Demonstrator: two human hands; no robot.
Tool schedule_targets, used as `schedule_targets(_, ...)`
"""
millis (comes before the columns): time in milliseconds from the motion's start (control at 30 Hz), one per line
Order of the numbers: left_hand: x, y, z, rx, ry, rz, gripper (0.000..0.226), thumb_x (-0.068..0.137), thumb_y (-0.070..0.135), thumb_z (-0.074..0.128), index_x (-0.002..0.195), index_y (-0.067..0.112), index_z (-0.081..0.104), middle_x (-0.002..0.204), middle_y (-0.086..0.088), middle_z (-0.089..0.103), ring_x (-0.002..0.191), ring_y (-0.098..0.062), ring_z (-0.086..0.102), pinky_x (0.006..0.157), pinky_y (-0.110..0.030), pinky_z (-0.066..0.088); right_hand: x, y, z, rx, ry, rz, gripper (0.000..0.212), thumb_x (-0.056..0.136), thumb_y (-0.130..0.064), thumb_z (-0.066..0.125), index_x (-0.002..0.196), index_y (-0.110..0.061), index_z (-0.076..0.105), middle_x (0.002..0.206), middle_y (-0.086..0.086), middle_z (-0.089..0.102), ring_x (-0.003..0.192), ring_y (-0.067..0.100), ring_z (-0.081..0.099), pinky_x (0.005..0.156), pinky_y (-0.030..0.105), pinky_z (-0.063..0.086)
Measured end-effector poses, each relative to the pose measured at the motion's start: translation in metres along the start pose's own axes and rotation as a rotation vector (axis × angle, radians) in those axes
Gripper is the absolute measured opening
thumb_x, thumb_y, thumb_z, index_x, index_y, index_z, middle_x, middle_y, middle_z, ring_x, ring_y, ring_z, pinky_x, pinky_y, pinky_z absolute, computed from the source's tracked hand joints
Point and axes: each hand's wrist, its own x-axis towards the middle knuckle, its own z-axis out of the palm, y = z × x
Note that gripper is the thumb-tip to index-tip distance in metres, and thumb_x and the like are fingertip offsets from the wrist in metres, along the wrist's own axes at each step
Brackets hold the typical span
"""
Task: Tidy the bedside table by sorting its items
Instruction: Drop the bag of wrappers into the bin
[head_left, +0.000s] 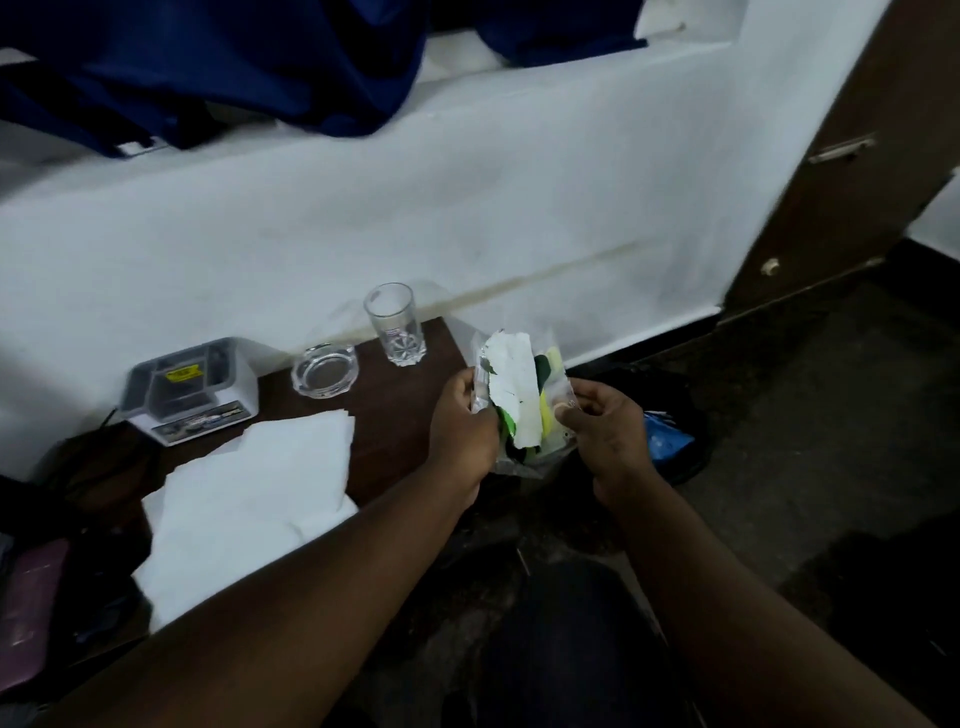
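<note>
Hands: both raised past the right end of the counter (395, 384), at about 3 o'clock from its centre. Left hand (462, 421) pinches the left edge of a clear plastic wrapper (519, 400); right hand (602, 426) pinches its right edge. Wrapper held upright between them, holding torn white paper with green and yellow scraps.

Counter, dark brown wood, set against a white wall (467, 208):
- Drinking glass (395, 325), clear, upright, at 1 o'clock, near the wall.
- Glass ashtray (324, 370), round, at 12 o'clock, just left of the drinking glass, apart from it.
- Clear-lidded plastic box (189, 389) with a yellow label, at 10 o'clock, against the wall.
- White tissue sheets (249, 493), loosely overlapped, at 7 o'clock, covering much of the near half.
- Dark items at 9 o'clock, one a purplish case (31, 608); too dim to name further.

Floor at 3 o'clock beyond the hands: black bin (670, 410) with a blue packet (667, 441) inside. Blue cloth (234, 67) hangs over the ledge above.
</note>
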Motion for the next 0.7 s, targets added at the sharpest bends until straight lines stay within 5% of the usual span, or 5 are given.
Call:
schedule_targets(167, 0.014, 0.008, 0.064, 0.004, -0.125, 0.001, 0.045, 0.093, 0.001, 0.055, 0.133, 0.021, 0.060, 0.116, 0.007, 0.071, 0.103, -0.007, 0.068, 0.086, -0.027, 0.057, 0.029, 0.004, -0.048, 0.024, 0.089, 0.000, 0.027, 0.087, 0.006, 0.069, 0.111, -0.006, 0.072, 0.095, 0.009, 0.077, 0.092, 0.027, 0.075, 0.086, 0.045, 0.062)
schedule_targets(300, 0.034, 0.003, 0.113, -0.005, -0.248, -0.064, 0.051, 0.090, -0.008, 0.057, 0.135, 0.017, 0.057, 0.120, 0.002, 0.069, 0.099, -0.005, 0.066, 0.068, -0.013, 0.054, 0.062, 0.015, -0.083, -0.010, 0.162, 0.010, 0.029, 0.088, 0.006, 0.069, 0.115, -0.002, 0.070, 0.093, 0.007, 0.075, 0.086, 0.021, 0.072, 0.086, 0.042, 0.061)
schedule_targets(467, 0.072, -0.016, 0.164, 0.035, -0.384, -0.126, 0.064, 0.083, -0.016, 0.055, 0.138, 0.014, 0.056, 0.128, -0.007, 0.069, 0.117, -0.024, 0.066, 0.100, -0.042, 0.056, 0.109, 0.040, -0.119, -0.032, 0.226, 0.056, 0.030, 0.087, 0.011, 0.066, 0.116, 0.002, 0.069, 0.104, 0.018, 0.074, 0.087, 0.023, 0.070, 0.083, 0.039, 0.060)
schedule_targets(567, 0.090, -0.034, 0.189, 0.032, -0.446, -0.149, 0.057, 0.082, -0.017, 0.053, 0.127, 0.017, 0.060, 0.128, -0.008, 0.069, 0.117, -0.026, 0.065, 0.101, -0.042, 0.054, 0.133, 0.058, -0.133, -0.036, 0.260, 0.089, 0.030, 0.088, 0.011, 0.065, 0.117, 0.005, 0.067, 0.107, 0.022, 0.073, 0.089, 0.025, 0.067, 0.083, 0.039, 0.058)
schedule_targets(700, 0.111, -0.066, 0.213, 0.055, -0.537, -0.200, 0.070, 0.075, -0.008, 0.057, 0.141, 0.018, 0.056, 0.132, -0.007, 0.070, 0.122, -0.029, 0.066, 0.105, -0.048, 0.053, 0.156, 0.082, -0.145, -0.089, 0.263, 0.149, 0.033, 0.087, 0.016, 0.061, 0.118, 0.007, 0.065, 0.113, 0.026, 0.070, 0.094, 0.028, 0.066, 0.086, 0.041, 0.055)
